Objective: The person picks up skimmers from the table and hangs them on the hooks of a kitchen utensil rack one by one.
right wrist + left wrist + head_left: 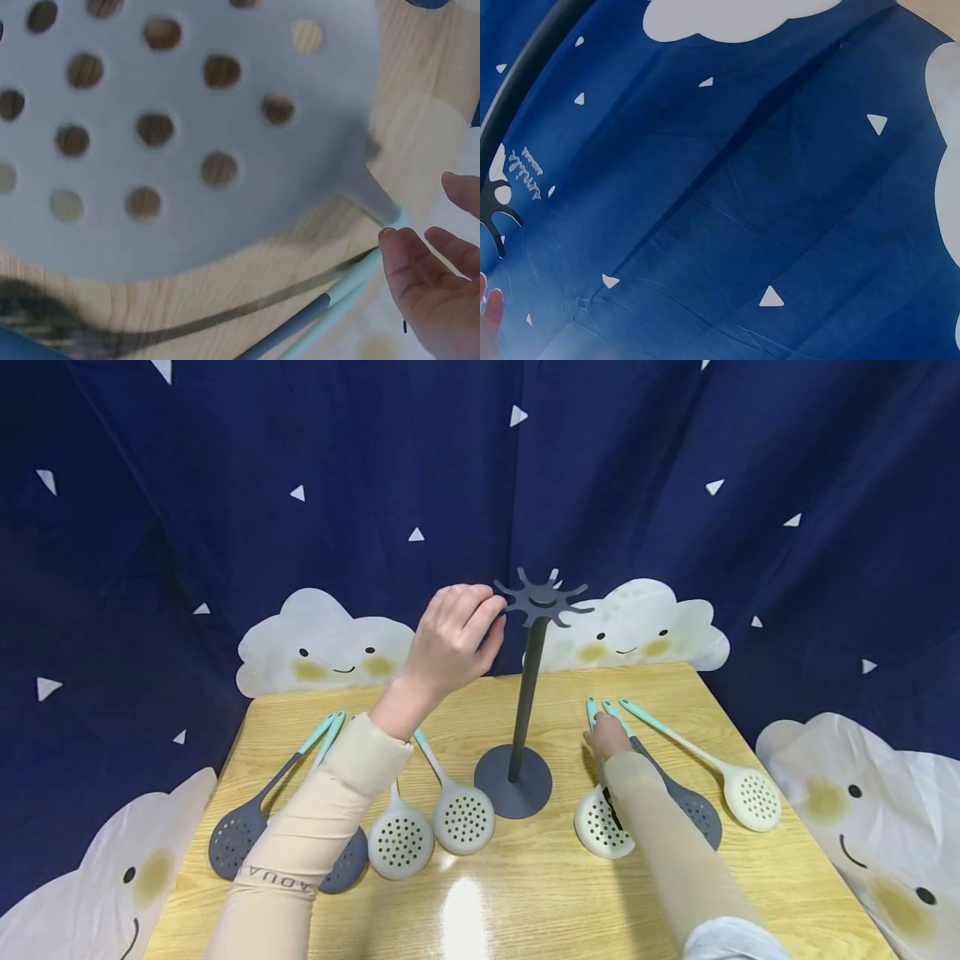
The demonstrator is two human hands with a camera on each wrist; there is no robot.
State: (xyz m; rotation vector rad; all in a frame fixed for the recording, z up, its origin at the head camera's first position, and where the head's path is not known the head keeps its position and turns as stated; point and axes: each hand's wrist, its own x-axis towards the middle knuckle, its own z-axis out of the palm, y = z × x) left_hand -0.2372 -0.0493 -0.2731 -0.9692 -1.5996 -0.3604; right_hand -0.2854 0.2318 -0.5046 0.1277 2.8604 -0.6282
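Reaching to my right, I have my right hand (607, 737) at the turquoise handle of a white skimmer (589, 827), which lies just right of the dark stand (528, 693). My thumb there is spread apart from the fingers; I cannot tell how firmly they touch the handle. My left hand (459, 631) is raised beside the stand's top, fingers loosely bent, with nothing seen in it.

The skimmer's head is a smooth, matt, rounded disc pierced with round holes, wood grain showing through them. The stand is a slim, straight post on a flat round base, crowned by a star of thin curved prongs.

Beyond my right forearm lie a grey skimmer (693, 810), partly covered by my beige sleeve (660, 835), and a second white skimmer (752, 797). Left of the stand are two more white ones, while my left sleeve (300, 860) crosses the grey pair farther left and hides some of their handles. All rest on a glossy, pale wooden table (525, 893). Behind hangs a creased navy curtain (225, 510) with white triangles and smiling clouds.
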